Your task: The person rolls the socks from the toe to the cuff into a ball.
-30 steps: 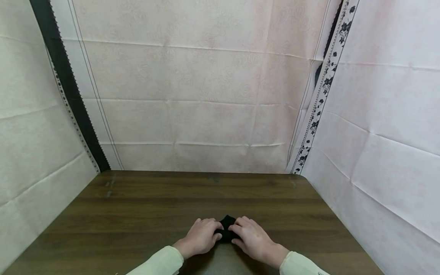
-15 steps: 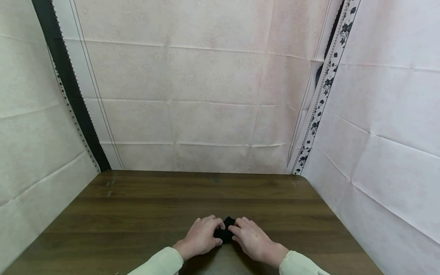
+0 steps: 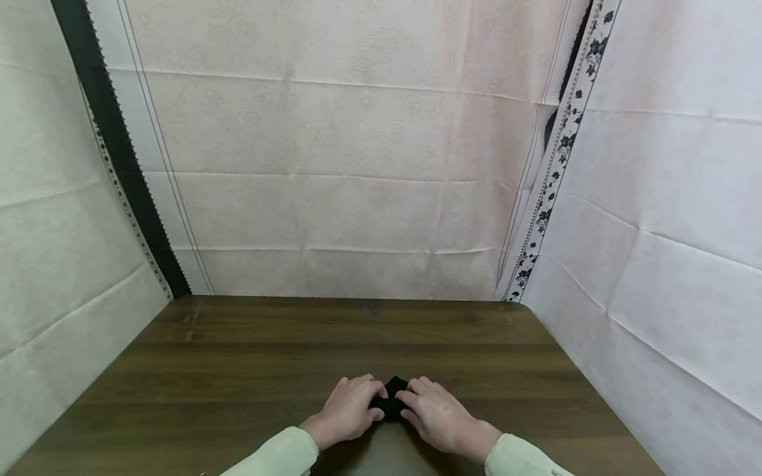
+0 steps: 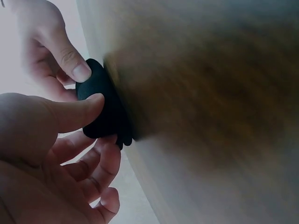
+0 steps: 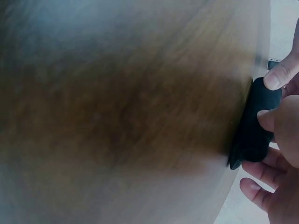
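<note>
A small black cloth, rolled or folded into a thick bundle [image 3: 391, 408], lies on the wooden table between both hands in the head view. Its left end is pinched by my left hand [image 3: 348, 408], thumb on the near side and fingers over it. At the other end my right hand [image 3: 439, 415] grips it likewise. The left wrist view shows the roll [image 4: 110, 116] with both thumbs pressed on its rounded face. From the right wrist, the same black roll [image 5: 254, 126] shows loose layers at its lower end. What kind of cloth it is, I cannot tell.
The brown wooden table [image 3: 268, 370] spreads out around the hands. Pale, creased cloth sheets stand as walls: a back one [image 3: 357, 218], a left one [image 3: 59, 264] and a right one [image 3: 667, 251]. A dark strip [image 3: 127, 158] runs down the left corner.
The bundle's far tip has drawn slightly toward me. The left fingers have shifted a little over the cloth, while both hands keep their hold in nearly the same place.
</note>
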`<state>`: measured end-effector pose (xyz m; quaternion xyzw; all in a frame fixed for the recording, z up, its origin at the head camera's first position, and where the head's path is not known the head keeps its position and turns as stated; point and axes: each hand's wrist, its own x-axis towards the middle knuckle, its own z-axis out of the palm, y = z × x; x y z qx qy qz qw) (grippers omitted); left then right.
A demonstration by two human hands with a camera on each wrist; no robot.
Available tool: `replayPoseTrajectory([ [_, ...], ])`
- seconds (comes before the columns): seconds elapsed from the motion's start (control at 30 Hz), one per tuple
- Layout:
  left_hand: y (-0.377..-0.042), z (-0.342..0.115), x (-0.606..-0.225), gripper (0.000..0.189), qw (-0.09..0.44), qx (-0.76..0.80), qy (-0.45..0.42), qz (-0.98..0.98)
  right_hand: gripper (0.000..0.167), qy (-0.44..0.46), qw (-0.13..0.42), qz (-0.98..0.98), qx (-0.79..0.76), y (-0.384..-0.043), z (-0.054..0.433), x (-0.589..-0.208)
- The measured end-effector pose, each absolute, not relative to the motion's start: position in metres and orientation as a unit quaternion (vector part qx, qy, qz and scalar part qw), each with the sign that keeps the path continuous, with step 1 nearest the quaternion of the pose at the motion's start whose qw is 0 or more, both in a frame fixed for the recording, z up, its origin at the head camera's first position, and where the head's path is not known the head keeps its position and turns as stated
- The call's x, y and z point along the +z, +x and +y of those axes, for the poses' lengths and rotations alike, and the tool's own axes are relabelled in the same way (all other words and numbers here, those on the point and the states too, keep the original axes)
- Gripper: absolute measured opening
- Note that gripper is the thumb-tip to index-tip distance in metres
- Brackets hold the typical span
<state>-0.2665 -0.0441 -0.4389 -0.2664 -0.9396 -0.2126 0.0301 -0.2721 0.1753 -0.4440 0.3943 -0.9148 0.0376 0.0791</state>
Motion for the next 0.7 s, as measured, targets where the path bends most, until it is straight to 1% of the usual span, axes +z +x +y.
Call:
replayPoseTrajectory([
  [0.4, -0.267, -0.0445, -0.4378, 0.018, 0.017, -0.188, -0.266, -0.945, 0.03, 0.398, 0.134, -0.904, 0.081, -0.2742, 0.1768, -0.4454],
  [0.7, -0.2658, -0.0444, -0.4368, 0.02, 0.013, -0.178, -0.269, -0.946, 0.032, 0.393, 0.134, -0.907, 0.069, -0.2735, 0.1753, -0.4478],
])
